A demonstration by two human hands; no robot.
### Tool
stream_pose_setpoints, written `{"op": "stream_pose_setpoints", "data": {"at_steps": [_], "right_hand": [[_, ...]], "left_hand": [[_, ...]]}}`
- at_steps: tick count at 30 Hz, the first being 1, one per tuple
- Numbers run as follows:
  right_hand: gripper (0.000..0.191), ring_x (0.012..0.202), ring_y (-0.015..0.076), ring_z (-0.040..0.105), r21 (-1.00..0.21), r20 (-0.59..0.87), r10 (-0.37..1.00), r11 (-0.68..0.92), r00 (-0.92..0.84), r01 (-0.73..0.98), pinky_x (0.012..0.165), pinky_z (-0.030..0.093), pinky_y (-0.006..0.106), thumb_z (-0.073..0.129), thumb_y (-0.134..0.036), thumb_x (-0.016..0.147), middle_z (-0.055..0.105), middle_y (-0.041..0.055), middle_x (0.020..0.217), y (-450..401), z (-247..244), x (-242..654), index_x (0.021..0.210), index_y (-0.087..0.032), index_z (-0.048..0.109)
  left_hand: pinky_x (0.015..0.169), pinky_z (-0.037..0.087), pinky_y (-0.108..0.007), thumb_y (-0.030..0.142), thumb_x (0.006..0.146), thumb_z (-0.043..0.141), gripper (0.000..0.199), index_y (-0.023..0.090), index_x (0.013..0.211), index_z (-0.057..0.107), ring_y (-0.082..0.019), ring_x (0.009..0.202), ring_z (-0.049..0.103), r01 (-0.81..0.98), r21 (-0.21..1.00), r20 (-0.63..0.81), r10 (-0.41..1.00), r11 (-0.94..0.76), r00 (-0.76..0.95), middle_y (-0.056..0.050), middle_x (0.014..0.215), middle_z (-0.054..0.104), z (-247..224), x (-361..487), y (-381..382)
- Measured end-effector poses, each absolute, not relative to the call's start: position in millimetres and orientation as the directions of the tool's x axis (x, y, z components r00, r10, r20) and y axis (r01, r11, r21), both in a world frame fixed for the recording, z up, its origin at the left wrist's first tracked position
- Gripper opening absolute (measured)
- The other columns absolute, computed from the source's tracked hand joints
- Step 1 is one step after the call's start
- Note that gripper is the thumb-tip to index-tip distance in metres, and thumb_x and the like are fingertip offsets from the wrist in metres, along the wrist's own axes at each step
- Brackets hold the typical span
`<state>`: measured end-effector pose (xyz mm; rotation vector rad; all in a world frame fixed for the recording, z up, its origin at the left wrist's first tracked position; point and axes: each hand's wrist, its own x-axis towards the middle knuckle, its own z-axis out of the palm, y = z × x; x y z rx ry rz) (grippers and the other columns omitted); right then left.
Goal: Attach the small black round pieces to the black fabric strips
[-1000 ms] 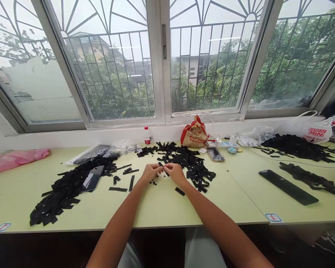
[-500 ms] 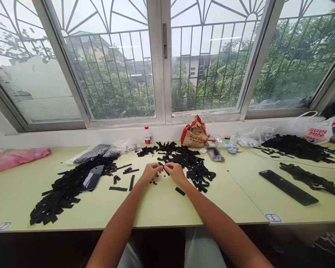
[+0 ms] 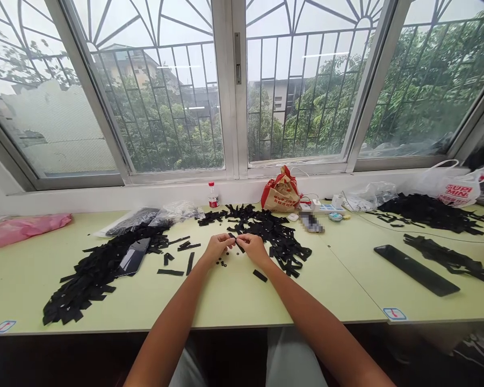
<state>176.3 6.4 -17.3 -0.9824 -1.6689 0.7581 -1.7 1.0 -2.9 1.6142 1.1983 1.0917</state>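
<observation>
My left hand (image 3: 218, 248) and my right hand (image 3: 253, 249) meet fingertip to fingertip above the pale green table (image 3: 242, 301). Both are closed on one small black strip (image 3: 239, 247), partly hidden by the fingers. Several small black rings (image 3: 223, 264) lie just below my hands. A single black strip (image 3: 260, 276) rests beside my right wrist. Behind and to the right of my hands spreads a heap of black strips (image 3: 282, 242). On the left is a longer pile of black strips (image 3: 88, 277), with a few loose strips (image 3: 170, 272) nearer my left forearm.
A phone (image 3: 134, 258) leans on the left pile. Along the back stand a red-capped bottle (image 3: 213, 195), a red and tan bag (image 3: 281, 193) and a power strip (image 3: 326, 208). To the right lie a long black object (image 3: 417, 270) and more black material (image 3: 431, 212).
</observation>
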Motion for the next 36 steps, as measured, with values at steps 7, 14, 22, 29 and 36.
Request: {"op": "stream_pose_setpoints", "data": {"at_steps": [7, 14, 22, 29, 36], "right_hand": [[0.029, 0.072, 0.0190, 0.062, -0.861, 0.419, 0.893, 0.449, -0.167, 0.238, 0.067, 0.046, 0.028, 0.057, -0.039, 0.084, 0.074, 0.0047, 0.082, 6, -17, 175, 0.083, -0.019, 0.077], [0.032, 0.070, 0.0178, 0.059, -0.893, 0.369, 0.910, 0.403, -0.187, 0.201, 0.062, 0.043, 0.026, 0.057, -0.042, 0.082, 0.073, 0.0054, 0.082, 3, -12, 175, 0.083, -0.017, 0.077], [0.031, 0.059, 0.0136, 0.049, -0.930, 0.310, 0.922, 0.345, -0.233, 0.124, 0.055, 0.037, 0.025, 0.058, -0.040, 0.079, 0.066, 0.0031, 0.071, 2, -8, 176, 0.083, -0.015, 0.075], [0.030, 0.056, 0.0123, 0.042, -0.932, 0.315, 0.914, 0.349, -0.255, 0.100, 0.053, 0.033, 0.025, 0.058, -0.041, 0.079, 0.060, 0.0008, 0.065, -2, -3, 178, 0.085, -0.016, 0.076], [0.033, 0.052, 0.0110, 0.038, -0.961, 0.243, 0.925, 0.270, -0.294, 0.055, 0.049, 0.031, 0.025, 0.062, -0.042, 0.077, 0.055, -0.0008, 0.059, -3, -1, 181, 0.091, -0.016, 0.077]], "left_hand": [[0.062, 0.045, -0.027, 0.054, 0.076, 0.068, 0.035, 0.018, 0.079, 0.066, -0.015, 0.066, 0.057, 0.167, 0.967, 0.166, 0.972, -0.193, 0.165, -0.004, 0.074, 0.064, -5, -1, 4], [0.066, 0.047, -0.028, 0.054, 0.076, 0.065, 0.036, 0.018, 0.077, 0.068, -0.016, 0.070, 0.059, 0.164, 0.970, 0.160, 0.977, -0.182, 0.138, -0.005, 0.074, 0.064, -5, -2, 6], [0.066, 0.045, -0.028, 0.046, 0.075, 0.069, 0.029, 0.017, 0.077, 0.071, -0.014, 0.067, 0.057, 0.068, 0.986, 0.142, 0.980, -0.152, 0.140, -0.004, 0.072, 0.064, -8, -4, 9], [0.064, 0.044, -0.026, 0.045, 0.074, 0.072, 0.028, 0.017, 0.077, 0.071, -0.013, 0.065, 0.055, 0.028, 0.990, 0.135, 0.983, -0.140, 0.124, -0.003, 0.070, 0.064, -8, -4, 10], [0.063, 0.044, -0.027, 0.047, 0.072, 0.075, 0.031, 0.017, 0.080, 0.072, -0.014, 0.064, 0.055, 0.007, 0.991, 0.130, 0.986, -0.131, 0.104, -0.004, 0.070, 0.064, -8, -4, 10]]}}
